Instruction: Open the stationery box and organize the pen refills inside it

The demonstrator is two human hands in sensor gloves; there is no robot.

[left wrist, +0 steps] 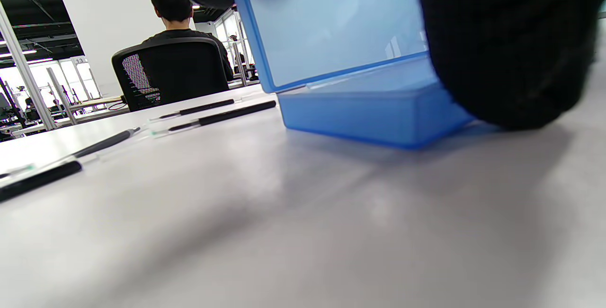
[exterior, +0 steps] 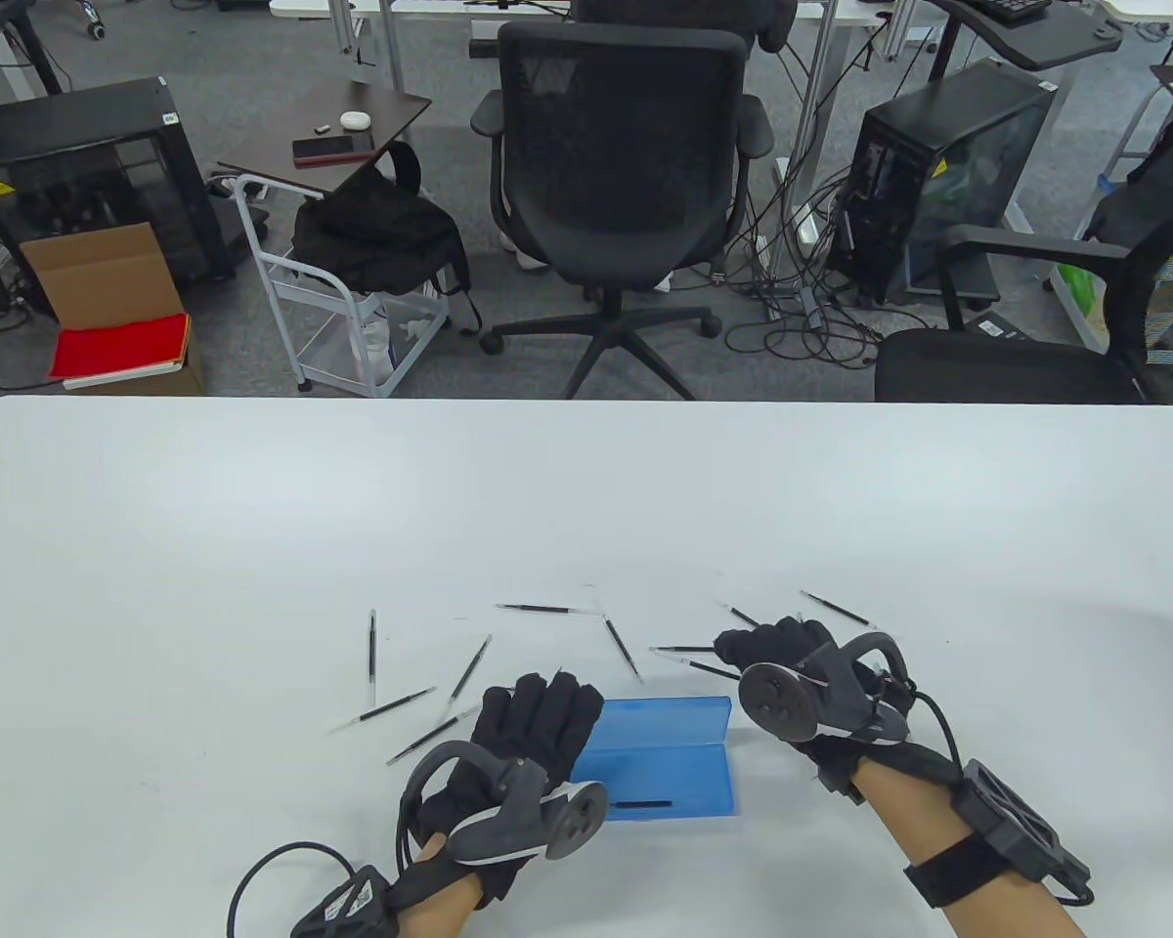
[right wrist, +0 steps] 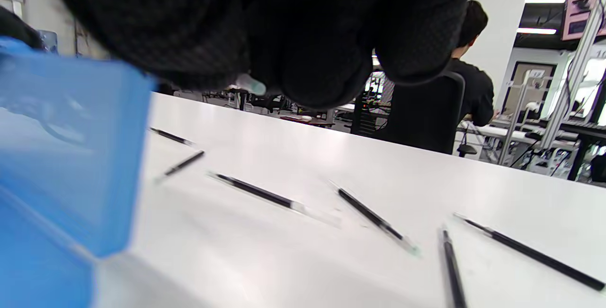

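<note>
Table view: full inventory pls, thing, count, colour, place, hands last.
stationery box: 1, translucent blue, open, near table edge between the hands; one refill inside
loose pen refills: about ten visible, black with clear tips, scattered on the table beyond the box
table: 1, white
office chairs: 2, black, behind the table
white trolley: 1, carrying a black backpack
cardboard box: 1, brown, floor left, red item on it
left hand: black glove, fingers on the box's left end
right hand: black glove, curled, pinching a refill
</note>
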